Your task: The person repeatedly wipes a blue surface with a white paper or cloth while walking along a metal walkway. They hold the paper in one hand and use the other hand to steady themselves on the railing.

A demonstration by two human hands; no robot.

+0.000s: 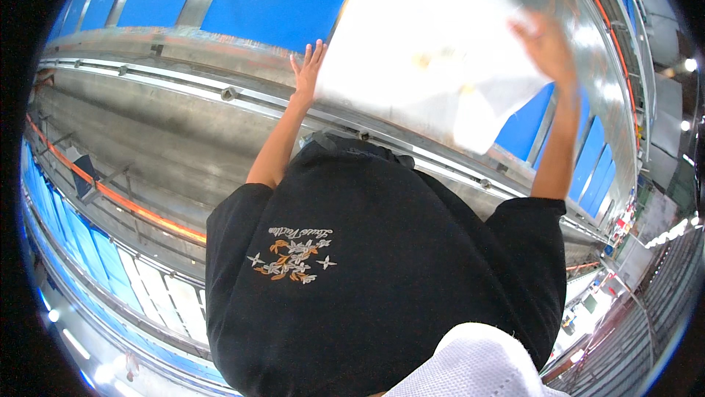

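A bright white sheet, apparently cloth (pixel 396 22), lies over the blue surface in front of me. Faint yellowish marks show near its middle, and its near right corner hangs loose and smeared by motion. My left hand (pixel 307 74) is open at the sheet's left edge, fingers spread and pointing away from me. Over the sheet's right side, my right hand (pixel 547 48) is blurred by movement. Whether its fingers grip the sheet cannot be made out.
Blue panels (pixel 272 0) separated by metal strips run left and right along the work line. A metal rail (pixel 228 94) with bolts crosses between my body and the panels. Behind to the left is an orange strip (pixel 147 213); another orange line (pixel 598 0) curves at far right.
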